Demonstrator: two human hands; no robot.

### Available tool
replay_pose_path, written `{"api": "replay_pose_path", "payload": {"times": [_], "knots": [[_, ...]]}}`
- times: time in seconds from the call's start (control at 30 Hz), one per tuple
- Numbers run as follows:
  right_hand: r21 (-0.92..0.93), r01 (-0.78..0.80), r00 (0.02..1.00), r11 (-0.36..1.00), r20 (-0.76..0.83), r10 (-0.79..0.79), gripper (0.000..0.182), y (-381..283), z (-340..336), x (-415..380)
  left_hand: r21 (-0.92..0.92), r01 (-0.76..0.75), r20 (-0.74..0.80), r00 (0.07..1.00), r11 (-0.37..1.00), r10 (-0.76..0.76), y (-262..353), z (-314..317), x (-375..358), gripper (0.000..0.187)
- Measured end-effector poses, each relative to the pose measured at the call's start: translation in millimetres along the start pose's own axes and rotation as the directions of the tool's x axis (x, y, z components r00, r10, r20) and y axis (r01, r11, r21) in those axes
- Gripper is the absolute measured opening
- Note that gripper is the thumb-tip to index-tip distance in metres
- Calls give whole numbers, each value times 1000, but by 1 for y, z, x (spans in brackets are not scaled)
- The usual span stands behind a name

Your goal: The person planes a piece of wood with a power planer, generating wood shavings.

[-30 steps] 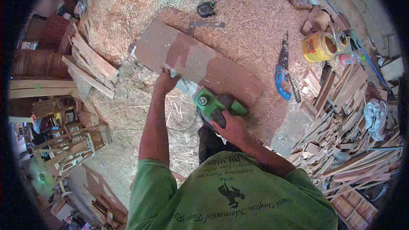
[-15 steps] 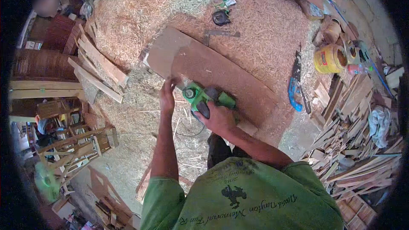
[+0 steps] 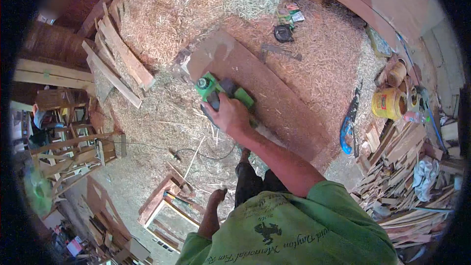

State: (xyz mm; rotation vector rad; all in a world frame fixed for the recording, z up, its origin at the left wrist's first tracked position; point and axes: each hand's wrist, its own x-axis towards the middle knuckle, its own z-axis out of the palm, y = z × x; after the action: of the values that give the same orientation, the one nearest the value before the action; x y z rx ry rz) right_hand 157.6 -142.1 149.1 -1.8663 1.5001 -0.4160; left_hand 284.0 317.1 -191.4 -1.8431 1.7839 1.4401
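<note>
With our right hand (image 3: 229, 114) we hold the green planer (image 3: 229, 87), fingers wrapped about its dark handle, at the near-side edge of the wide board (image 3: 279, 93), close to that board's left end, though its underside is hidden from us. Our left hand (image 3: 217, 196) hangs well apart from the planer, beside our dark trousers (image 3: 249, 181), its fingers looking curled, and we cannot tell whether they hold anything; beyond the board's right end lies a blue-handled saw (image 3: 348, 131).
</note>
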Motion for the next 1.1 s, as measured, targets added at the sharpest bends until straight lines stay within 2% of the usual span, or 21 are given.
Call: {"api": "replay_pose_path", "payload": {"times": [0.03, 0.07, 0.13, 0.17, 0.2, 0.27, 0.3, 0.4, 0.43, 0.53, 0.57, 0.67, 0.7, 0.8, 0.87, 0.9, 0.97, 1.0, 1.07, 1.1], "knots": [[0, 8, 1000, 1000, -8, -8, 59, -7, 5, 13, -25, -131, -151, 980, 991, 126, -5, 7, -7, 52], [0, 17, 1000, 1000, -18, -17, 58, -15, 8, 25, -177, -49, -143, 989, 983, 23, -8, 2, -7, 51], [48, 52, 998, 997, -40, -50, 57, -31, 11, 48, -462, 109, -83, 983, 880, -165, -12, -13, -3, 49], [52, 47, 998, 998, -37, -45, 57, -39, 13, 60, -554, 53, -284, 926, 831, -248, 12, -36, -11, 49], [56, 41, 999, 998, -36, -39, 56, -48, 17, 73, -592, 35, -407, 850, 805, -336, 23, -51, -4, 49], [66, 42, 998, 997, -53, -38, 57, -60, 31, 105, -625, 5, -465, 801, 781, -377, 38, -91, 5, 53], [67, 50, 997, 996, -57, -46, 57, -67, 36, 120, -654, 150, -294, 852, 741, -432, 43, -120, 10, 54], [89, 82, 993, 993, -91, -73, 61, -90, 52, 159, -787, 5, -377, 788, 617, -487, 64, -151, 29, 55], [91, 101, 991, 991, -101, -92, 62, -92, 60, 173, -822, -1, -342, 800, 569, -493, 61, -153, 41, 55], [127, 123, 986, 984, -127, -107, 62, -106, 70, 203, -801, -5, -333, 835, 599, -439, 97, -212, 43, 56], [147, 124, 985, 981, -137, -104, 62, -110, 71, 211, -785, 18, -331, 833, 620, -443, 90, -215, 58, 52], [143, 132, 982, 981, -152, -110, 61, -101, 73, 198, -852, -238, -464, 755, 466, -463, 119, -260, 64, 51], [213, 88, 992, 973, -103, -68, 60, -100, 57, 175, -835, -311, -522, 708, 455, -475, 141, -288, 53, 51], [296, 107, 989, 949, -133, -70, 59, -68, 17, 98, -765, -464, -640, 625, 447, -446, 184, -353, 32, 46], [298, 36, 988, 954, -153, 11, 60, -32, -1, 45, -725, -436, -664, 647, 533, -374, 233, -401, -1, 45], [244, -53, 981, 968, -169, 96, 61, -11, -3, 21, -705, -412, -667, 661, 577, -343, 254, -416, -16, 45], [395, -48, 971, 917, -198, 135, 62, 10, -18, -29, -663, -438, -661, 723, 607, -200, 282, -420, -30, 44], [480, -109, 965, 870, -160, 210, 62, 21, -25, -41, -657, -455, -639, 759, 600, -124, 296, -419, -34, 44], [634, -231, 935, 738, -66, 349, 61, 43, -34, -68, -568, -414, -575, 818, 711, 16, 327, -413, -46, 49], [755, -259, 920, 603, 2, 393, 60, 50, -39, -78, -509, -404, -536, 840, 760, 87, 341, -409, -49, 51]]}}
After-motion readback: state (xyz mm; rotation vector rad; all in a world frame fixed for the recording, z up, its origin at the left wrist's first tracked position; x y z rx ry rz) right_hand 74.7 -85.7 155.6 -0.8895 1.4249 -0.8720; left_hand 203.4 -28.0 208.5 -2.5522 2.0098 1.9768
